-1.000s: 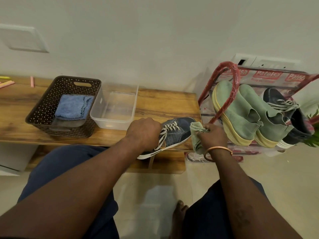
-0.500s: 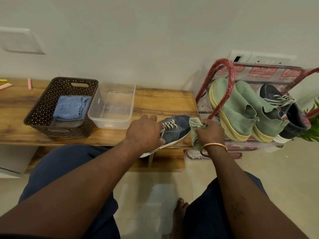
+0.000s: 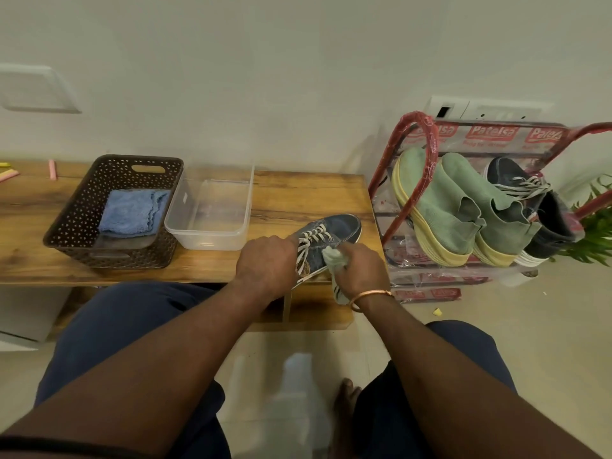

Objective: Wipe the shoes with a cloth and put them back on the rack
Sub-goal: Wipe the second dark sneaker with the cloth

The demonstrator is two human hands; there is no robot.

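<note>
Denim-blue sneaker (image 3: 334,228) on the wooden bench (image 3: 298,193), at its right end and out over the near edge. Its long axis runs on a diagonal, toe pointing away from the person and toward the bench's far right corner, heel back at the near edge, white laces up. The left hand (image 3: 265,266) has its fingers curled over the heel end and grips it. The right hand (image 3: 361,270) clutches a pale green cloth (image 3: 334,256) and presses it against the shoe's side, just beside the laces.

Over on the bench's left part sits a brown perforated basket (image 3: 82,226) with a folded blue cloth (image 3: 132,210) lying inside. Touching it, at the middle of the bench, stands a clear plastic tub (image 3: 205,241); whether it holds anything cannot be made out.

Just off the bench's right end stands a red-framed rack (image 3: 427,137), carrying two green shoes (image 3: 440,207) and a dark sneaker (image 3: 549,220), toes tilted up toward the wall.
</note>
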